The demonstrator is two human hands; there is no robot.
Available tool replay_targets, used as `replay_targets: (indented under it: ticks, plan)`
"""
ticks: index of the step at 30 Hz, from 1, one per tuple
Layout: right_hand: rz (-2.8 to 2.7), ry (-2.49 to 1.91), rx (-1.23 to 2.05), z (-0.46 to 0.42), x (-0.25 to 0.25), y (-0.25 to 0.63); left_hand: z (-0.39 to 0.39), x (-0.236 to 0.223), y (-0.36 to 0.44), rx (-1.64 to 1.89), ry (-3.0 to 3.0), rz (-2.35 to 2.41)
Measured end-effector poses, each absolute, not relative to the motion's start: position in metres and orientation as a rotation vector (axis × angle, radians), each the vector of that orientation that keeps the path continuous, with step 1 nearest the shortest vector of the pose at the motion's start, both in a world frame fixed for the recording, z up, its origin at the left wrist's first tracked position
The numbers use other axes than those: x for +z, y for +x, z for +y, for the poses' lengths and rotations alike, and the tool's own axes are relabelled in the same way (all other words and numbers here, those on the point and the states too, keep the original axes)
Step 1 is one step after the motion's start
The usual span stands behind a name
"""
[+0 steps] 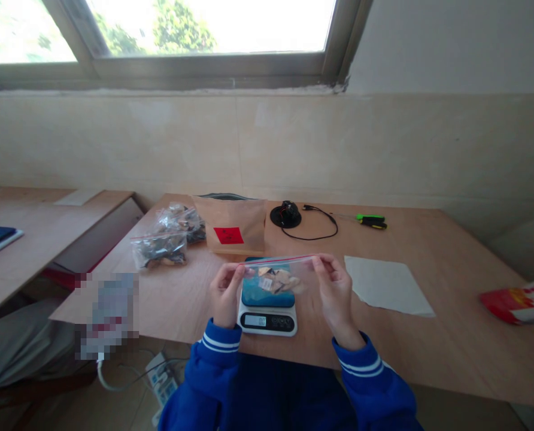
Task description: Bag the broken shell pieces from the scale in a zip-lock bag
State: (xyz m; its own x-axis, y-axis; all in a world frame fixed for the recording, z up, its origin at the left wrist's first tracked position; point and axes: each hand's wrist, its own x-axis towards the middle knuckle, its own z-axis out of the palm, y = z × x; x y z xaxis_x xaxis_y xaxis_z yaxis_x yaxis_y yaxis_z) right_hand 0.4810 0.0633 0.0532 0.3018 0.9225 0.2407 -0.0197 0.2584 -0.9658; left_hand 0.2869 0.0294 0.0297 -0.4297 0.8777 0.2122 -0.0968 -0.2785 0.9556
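A clear zip bag [279,280] with a red seal line hangs stretched between my two hands, over a digital kitchen scale. Light brown dried pieces and a small white packet show inside it. My left hand [226,292] pinches the bag's upper left corner. At the upper right corner, my right hand [335,293] is closed on the same seal edge. Below, the scale [267,322] has a blue top and a white front, and its display reads 0.0. The bag hides part of the scale's top.
Behind my left hand stand filled clear bags [161,248] and a brown paper pouch [235,224] with a red label. A black round base [285,215] with a cable, screwdrivers [372,222], a white sheet [388,284] and a red packet [513,302] lie around the table [464,347].
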Motion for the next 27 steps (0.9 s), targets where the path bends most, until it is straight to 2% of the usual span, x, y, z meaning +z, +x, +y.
replay_targets:
  ticks: [9, 15, 23, 27]
  plan:
    - [-1.339, -1.036, 1.044, 0.056, 0.04, 0.482, 0.032, 0.027, 0.309, 1.864, 0.836, 1.194]
    - [-1.314, -1.056, 1.133, 0.057, 0.038, 0.489, 0.033, 0.024, 0.307, 1.884, 0.836, 1.245]
    - [-1.25, -1.138, 0.908, 0.057, 0.04, 0.5, 0.032, 0.023, 0.284, 1.718, 1.15, 1.299]
    - [-1.241, -1.113, 0.896, 0.058, 0.039, 0.498, 0.032, 0.026, 0.273, 1.647, 1.369, 1.405]
